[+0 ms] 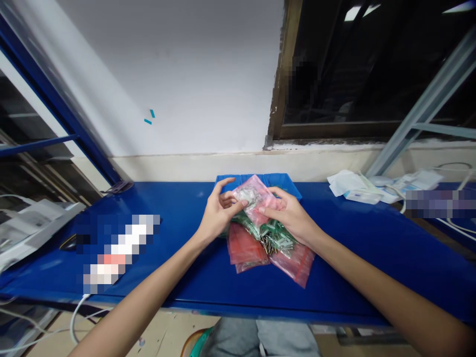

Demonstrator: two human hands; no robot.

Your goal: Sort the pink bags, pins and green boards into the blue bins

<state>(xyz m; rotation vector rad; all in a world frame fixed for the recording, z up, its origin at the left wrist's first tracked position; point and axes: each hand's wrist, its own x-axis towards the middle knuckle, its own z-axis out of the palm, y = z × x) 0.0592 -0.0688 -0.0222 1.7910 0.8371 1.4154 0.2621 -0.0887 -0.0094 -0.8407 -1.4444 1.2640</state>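
Between my two hands I hold up a pink plastic bag (pixel 254 196) with small silvery pieces inside. My left hand (pixel 220 209) pinches its left side between thumb and fingers, the index finger stretched out. My right hand (pixel 290 215) grips its right edge, thumb on top. Below it lie a red plastic bag (pixel 245 245), another pink bag (pixel 295 265) and clear bags of green pieces (pixel 280 235). Thin metal pins (pixel 268 247) show among them. Behind the hands stands a blue divided bin (pixel 284 183), its contents mostly hidden.
All this rests on a blue table (pixel 174 277) against a wall. White papers and packets (pixel 357 187) lie at the back right, with cables near them. A blurred white strip (pixel 122 253) and a dark mouse-like object (pixel 70 243) are on the left. Metal posts rise on both sides.
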